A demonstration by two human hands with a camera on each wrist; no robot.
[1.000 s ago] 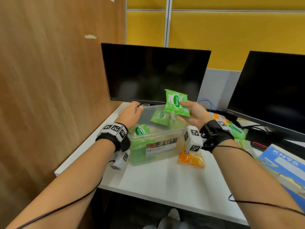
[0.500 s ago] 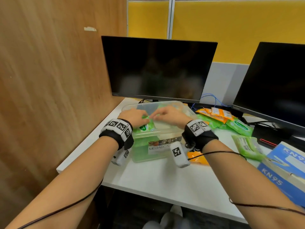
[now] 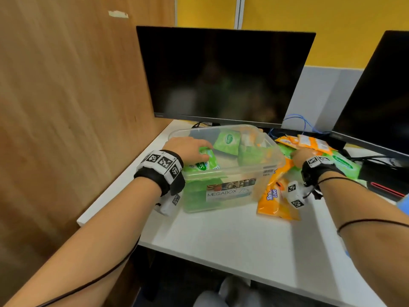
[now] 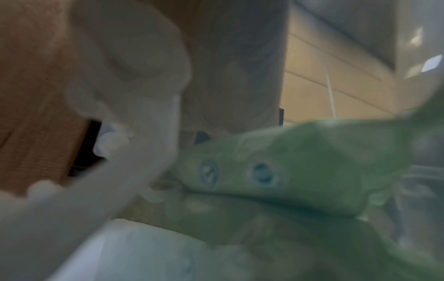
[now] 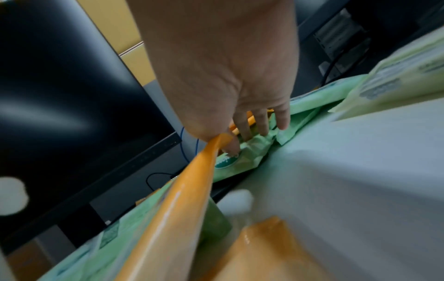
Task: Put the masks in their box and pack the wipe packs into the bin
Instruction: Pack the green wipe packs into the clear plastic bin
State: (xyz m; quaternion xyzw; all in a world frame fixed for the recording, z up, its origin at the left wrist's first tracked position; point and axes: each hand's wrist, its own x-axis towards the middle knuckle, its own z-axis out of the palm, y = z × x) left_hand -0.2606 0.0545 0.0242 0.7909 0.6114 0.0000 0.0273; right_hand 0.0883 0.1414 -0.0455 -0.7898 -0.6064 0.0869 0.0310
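A clear plastic bin stands on the white desk with several green wipe packs inside. My left hand reaches over its near-left rim and pinches a green wipe pack between thumb and fingers. To the right of the bin, my right hand stretches its fingers down onto a creased green pack in a pile of orange and green packs. An orange pack leans against the bin under that wrist. The thumb is hidden behind it.
A dark monitor stands right behind the bin and a second one at the far right. A wooden partition closes the left side. Cables run behind the pile. A blue corner of the mask box shows at the right edge.
My right hand brought a green pack down into the bin, let it go, and moved right to the pile beside the bin. The left hand stayed at the bin's near-left corner.
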